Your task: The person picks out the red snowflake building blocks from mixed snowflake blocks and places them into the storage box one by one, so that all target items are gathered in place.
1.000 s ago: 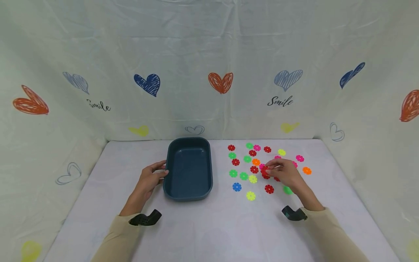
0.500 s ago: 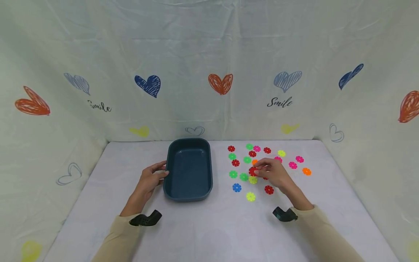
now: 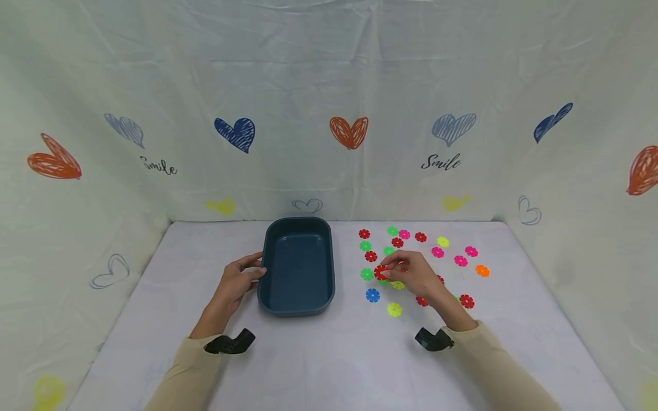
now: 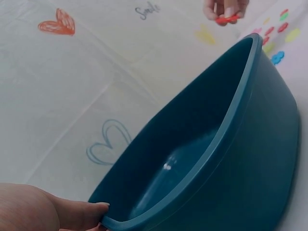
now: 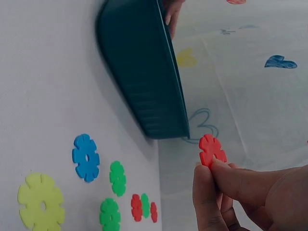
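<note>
A deep dark-blue plastic tub (image 3: 296, 268) with rounded corners stands left of the discs. My left hand (image 3: 239, 282) grips its left wall, with the thumb (image 4: 82, 214) over the rim in the left wrist view. Between thumb and fingertips my right hand (image 3: 415, 273) pinches a red notched plastic disc (image 5: 211, 148), held up off the table. In the head view this red disc overlaps a green disc on the table. A blue disc (image 3: 372, 295) and a yellow disc (image 3: 394, 310) lie just in front of the right hand, flat on the cloth.
Several more notched discs in red, green, pink, yellow and orange (image 3: 482, 270) lie scattered across the right half of the white-covered table (image 3: 319, 365). A white curtain (image 3: 288, 171) printed with hearts rises behind the table and along both sides.
My right hand has moved left over the scattered discs, carrying the red disc toward the tub. Discs that it covered now show to its right. The left hand and the tub stay put.
</note>
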Action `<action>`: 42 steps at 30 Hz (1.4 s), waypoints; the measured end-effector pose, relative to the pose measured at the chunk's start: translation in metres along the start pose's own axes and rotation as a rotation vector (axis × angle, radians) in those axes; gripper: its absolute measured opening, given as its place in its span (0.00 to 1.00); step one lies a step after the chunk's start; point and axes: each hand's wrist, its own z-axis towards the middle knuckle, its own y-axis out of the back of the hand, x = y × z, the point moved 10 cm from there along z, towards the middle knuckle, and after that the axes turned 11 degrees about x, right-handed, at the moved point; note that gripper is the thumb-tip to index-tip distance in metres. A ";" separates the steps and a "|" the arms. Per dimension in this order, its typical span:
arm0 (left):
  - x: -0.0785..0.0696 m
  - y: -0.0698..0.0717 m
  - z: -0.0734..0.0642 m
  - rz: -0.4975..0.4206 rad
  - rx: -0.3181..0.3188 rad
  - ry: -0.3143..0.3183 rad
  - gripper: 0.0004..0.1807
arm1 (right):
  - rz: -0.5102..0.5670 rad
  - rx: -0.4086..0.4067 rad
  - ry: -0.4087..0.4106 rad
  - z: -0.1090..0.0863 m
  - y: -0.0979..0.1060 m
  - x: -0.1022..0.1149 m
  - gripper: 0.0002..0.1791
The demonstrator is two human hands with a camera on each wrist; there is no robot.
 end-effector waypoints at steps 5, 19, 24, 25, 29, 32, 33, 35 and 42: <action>0.000 -0.001 0.000 -0.011 0.005 -0.011 0.30 | 0.038 0.026 0.023 0.000 -0.011 0.009 0.12; 0.001 -0.002 0.002 -0.013 0.007 -0.010 0.30 | 0.064 0.039 0.034 0.018 -0.031 0.023 0.09; 0.002 -0.003 0.001 -0.009 0.006 -0.006 0.29 | 0.055 0.040 0.056 0.024 -0.036 0.032 0.11; 0.001 -0.003 0.001 -0.010 0.006 -0.008 0.29 | 0.049 0.041 0.066 0.025 -0.038 0.034 0.11; 0.001 -0.001 0.002 -0.018 0.007 -0.014 0.30 | 0.045 0.041 0.078 0.030 -0.042 0.040 0.11; 0.001 -0.001 0.002 -0.024 0.009 -0.014 0.30 | 0.053 0.049 0.072 0.034 -0.046 0.044 0.10; 0.001 -0.001 0.002 -0.025 0.009 -0.012 0.30 | 0.055 0.052 0.072 0.036 -0.048 0.045 0.10; 0.001 -0.001 0.002 -0.029 0.012 -0.013 0.30 | 0.065 0.060 0.074 0.038 -0.051 0.049 0.09; -0.001 0.001 0.001 -0.024 0.012 -0.014 0.30 | 0.096 0.095 0.101 0.048 -0.063 0.064 0.09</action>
